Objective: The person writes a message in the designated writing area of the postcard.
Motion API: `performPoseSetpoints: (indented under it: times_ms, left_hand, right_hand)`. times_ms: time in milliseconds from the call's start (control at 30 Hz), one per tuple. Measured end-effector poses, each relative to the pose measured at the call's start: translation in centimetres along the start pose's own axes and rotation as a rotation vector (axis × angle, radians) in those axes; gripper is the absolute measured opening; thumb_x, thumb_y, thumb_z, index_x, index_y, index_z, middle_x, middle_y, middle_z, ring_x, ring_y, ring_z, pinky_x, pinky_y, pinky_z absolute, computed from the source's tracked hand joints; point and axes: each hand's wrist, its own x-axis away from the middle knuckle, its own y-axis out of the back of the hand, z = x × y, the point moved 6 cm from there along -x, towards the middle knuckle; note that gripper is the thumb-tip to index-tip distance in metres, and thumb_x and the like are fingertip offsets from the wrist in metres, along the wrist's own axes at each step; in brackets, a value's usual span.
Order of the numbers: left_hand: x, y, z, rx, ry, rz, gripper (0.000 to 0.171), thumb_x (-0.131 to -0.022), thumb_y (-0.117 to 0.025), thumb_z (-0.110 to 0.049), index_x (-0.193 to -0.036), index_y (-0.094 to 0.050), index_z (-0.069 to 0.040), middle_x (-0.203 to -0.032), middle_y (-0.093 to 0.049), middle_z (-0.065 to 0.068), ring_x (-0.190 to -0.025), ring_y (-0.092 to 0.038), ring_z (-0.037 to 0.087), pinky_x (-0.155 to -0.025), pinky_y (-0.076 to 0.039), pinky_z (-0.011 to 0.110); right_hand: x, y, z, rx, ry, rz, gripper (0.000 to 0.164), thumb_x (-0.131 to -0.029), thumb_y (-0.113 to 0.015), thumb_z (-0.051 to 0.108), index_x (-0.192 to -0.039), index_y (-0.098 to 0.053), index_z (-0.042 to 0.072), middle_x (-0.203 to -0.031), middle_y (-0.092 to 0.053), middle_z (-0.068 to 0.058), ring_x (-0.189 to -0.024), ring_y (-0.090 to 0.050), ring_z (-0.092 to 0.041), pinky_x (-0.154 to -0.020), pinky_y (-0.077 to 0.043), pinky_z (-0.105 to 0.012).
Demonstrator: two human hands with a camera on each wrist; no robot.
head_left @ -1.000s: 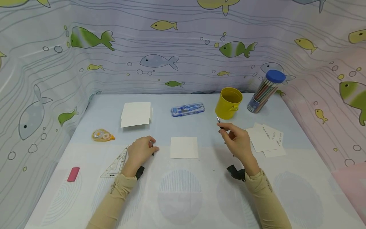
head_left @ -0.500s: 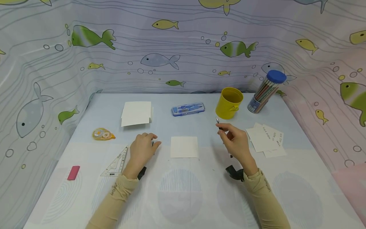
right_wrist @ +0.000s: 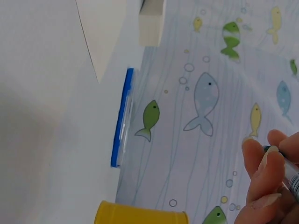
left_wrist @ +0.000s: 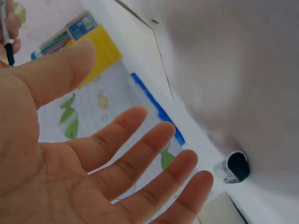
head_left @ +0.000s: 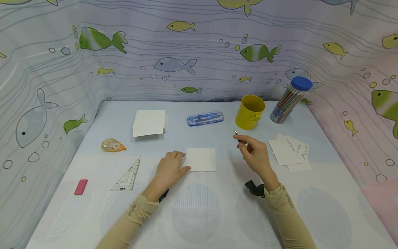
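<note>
My left hand lies at the left edge of a blank white card, fingers spread and relaxed and holding nothing. Its palm and loose fingers show in the left wrist view, where a small dark, hollow pen cap lies on the table beyond the fingertips. That cap is hidden in the head view. To the right of the card, my right hand pinches a pen between thumb and fingers, its metal tip pointing away from me. Part of the pen's barrel, with a barcode, shows in the right wrist view.
Behind the card are a stack of white cards, a blue instrument case, a yellow cup and a pencil tube. Written cards lie right. Left are a correction tape, a set square and a pink eraser.
My left hand has let go of the pen cap and moved right to the blank card, its fingers opening out. My right hand stays nearly in place with the pen.
</note>
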Motion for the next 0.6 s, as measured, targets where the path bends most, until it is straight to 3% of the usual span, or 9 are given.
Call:
performPoseSetpoints:
  times_ms: [300, 500, 600]
  left_hand:
    - [0.1, -0.6, -0.2, 0.02, -0.048, 0.022, 0.061, -0.085, -0.074, -0.035, -0.13, -0.055, 0.002, -0.135, -0.055, 0.021, -0.13, -0.048, 0.04, -0.102, -0.045, 0.053]
    - [0.0, -1.3, -0.4, -0.001, -0.075, 0.085, 0.072, -0.085, -0.072, -0.038, -0.138, -0.047, 0.005, -0.145, -0.045, 0.026, -0.138, -0.037, 0.046, -0.113, -0.034, 0.056]
    - [-0.4, -1.6, -0.5, -0.01, -0.081, 0.107, 0.074, -0.086, -0.071, -0.039, -0.14, -0.044, 0.005, -0.147, -0.041, 0.027, -0.139, -0.034, 0.047, -0.114, -0.032, 0.056]
  right_hand:
    - [0.0, -0.3, -0.1, -0.023, 0.02, -0.003, 0.031, -0.089, -0.058, -0.01, -0.111, -0.071, 0.007, -0.084, -0.072, -0.011, -0.042, -0.028, -0.001, -0.038, -0.026, -0.017]
    - [0.3, -1.4, -0.6, -0.138, -0.094, 0.073, 0.029, -0.091, -0.054, -0.011, -0.114, -0.068, 0.001, -0.088, -0.071, -0.017, -0.043, -0.04, -0.002, -0.039, -0.039, -0.018]
    - [0.2, -1.6, 0.7, -0.14, -0.096, 0.109, 0.028, -0.09, -0.054, -0.012, -0.113, -0.068, -0.002, -0.087, -0.07, -0.018, -0.047, -0.044, -0.001, -0.044, -0.044, -0.019]
